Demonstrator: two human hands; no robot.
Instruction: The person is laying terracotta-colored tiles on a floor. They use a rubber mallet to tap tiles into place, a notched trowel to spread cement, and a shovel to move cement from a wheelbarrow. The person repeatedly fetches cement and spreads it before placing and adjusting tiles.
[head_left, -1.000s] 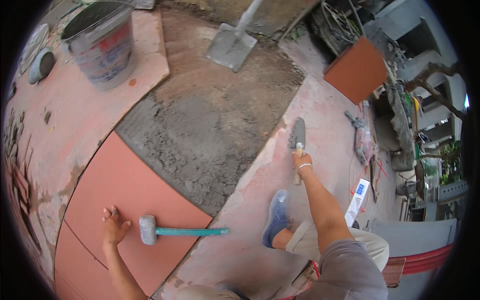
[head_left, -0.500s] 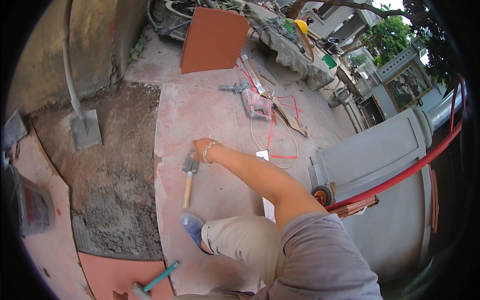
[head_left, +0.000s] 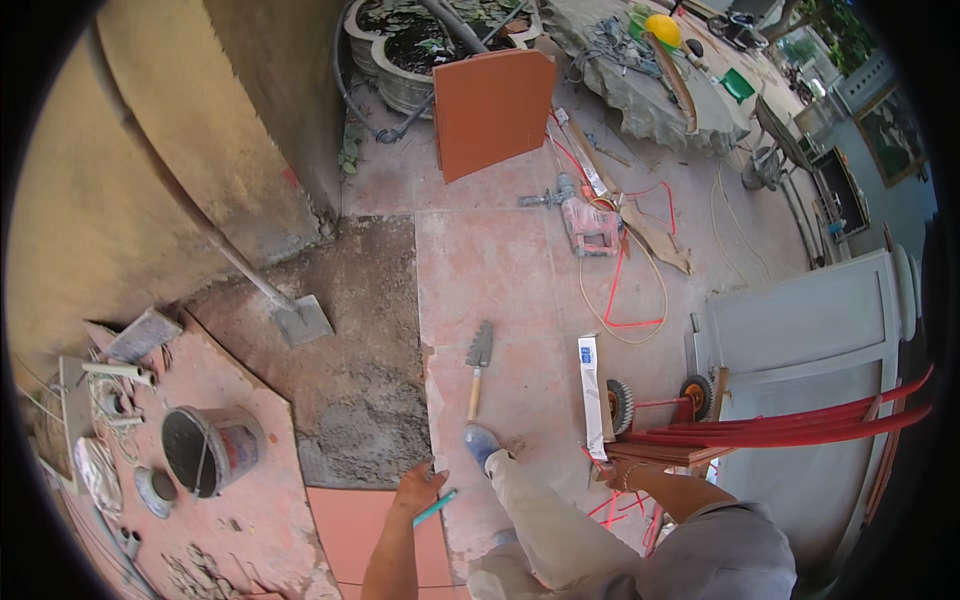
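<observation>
My left hand hovers at the lower middle with fingers apart, above the edge of a laid pink tile and wet mortar; a teal mallet handle shows beside it. My right hand is at a stack of terracotta tiles on a red wheeled trolley, its fingers too small and hidden to read. A notched trowel with a wooden handle lies on the pavement ahead of my foot.
A shovel leans on the yellow wall. A bucket stands at left. Ahead are an upright terracotta tile, a pink power drill, cords and a long white box. A grey panel stands at right.
The view has swung rightward and up. My right hand let go of the trowel, which lies on the pavement, and moved right to the tile stack. My left hand has lifted from the laid tile.
</observation>
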